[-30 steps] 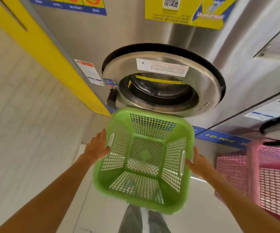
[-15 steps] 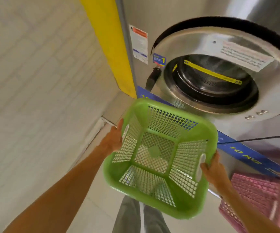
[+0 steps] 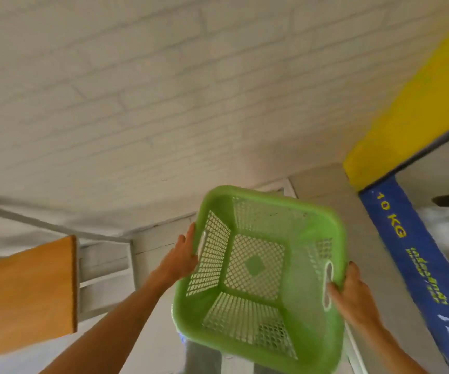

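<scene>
Basket held at opposite rims, near wall.

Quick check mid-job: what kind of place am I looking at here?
Probably a self-service laundry. The left hand and right hand hold an empty green mesh basket; beside it a blue band marked 10 KG sits below a yellow panel, like a washer's load label.

2 bare forearms lead to the left hand and right hand, with grey trousers below.
</scene>
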`<action>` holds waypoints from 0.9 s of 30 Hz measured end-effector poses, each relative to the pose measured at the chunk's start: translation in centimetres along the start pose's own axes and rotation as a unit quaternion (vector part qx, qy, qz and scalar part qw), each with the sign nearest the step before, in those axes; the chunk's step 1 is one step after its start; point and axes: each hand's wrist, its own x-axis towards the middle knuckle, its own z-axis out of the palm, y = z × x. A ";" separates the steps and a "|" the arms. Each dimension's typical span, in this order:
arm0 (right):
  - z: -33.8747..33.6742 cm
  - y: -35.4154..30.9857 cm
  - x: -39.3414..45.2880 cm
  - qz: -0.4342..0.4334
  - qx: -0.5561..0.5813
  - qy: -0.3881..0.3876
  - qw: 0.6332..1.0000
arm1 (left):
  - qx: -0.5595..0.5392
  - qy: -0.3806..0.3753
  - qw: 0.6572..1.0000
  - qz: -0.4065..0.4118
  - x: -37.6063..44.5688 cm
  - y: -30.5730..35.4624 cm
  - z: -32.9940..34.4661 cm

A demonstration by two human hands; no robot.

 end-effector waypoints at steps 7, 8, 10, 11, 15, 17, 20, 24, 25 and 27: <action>10.9 -13.6 -1.4 -0.105 -0.096 -0.085 0.986 | -0.092 0.052 0.994 -0.033 -3.7 -19.9 -2.1; 12.7 -15.3 -1.7 -0.112 -0.104 -0.093 0.984 | -0.100 0.063 0.992 -0.046 -3.6 -23.2 -1.8; 16.2 -18.3 -2.4 -0.129 -0.124 -0.106 0.978 | -0.116 0.069 0.988 -0.077 -3.6 -29.1 -1.2; 18.0 -19.6 -2.7 -0.136 -0.131 -0.110 0.976 | -0.126 0.071 0.986 -0.088 -3.9 -31.4 -1.1; 24.8 -23.6 -2.9 -0.156 -0.168 -0.121 0.966 | -0.134 0.079 0.982 -0.106 -5.6 -36.4 -2.7; 27.7 -25.3 -2.6 -0.157 -0.185 -0.123 0.962 | -0.125 0.092 0.981 -0.114 -5.3 -39.3 -2.3; 31.4 -27.1 -2.1 -0.155 -0.196 -0.118 0.961 | -0.140 0.101 0.977 -0.123 -3.9 -43.3 -1.2; 34.8 -28.5 -1.2 -0.142 -0.204 -0.117 0.961 | -0.152 0.108 0.974 -0.130 -2.1 -45.9 -0.3; 35.3 -28.6 -0.8 -0.140 -0.206 -0.117 0.961 | -0.154 0.106 0.973 -0.137 -1.8 -46.2 -0.2; 36.3 -28.8 0.0 -0.131 -0.207 -0.124 0.962 | -0.155 0.107 0.971 -0.145 -1.0 -46.8 0.2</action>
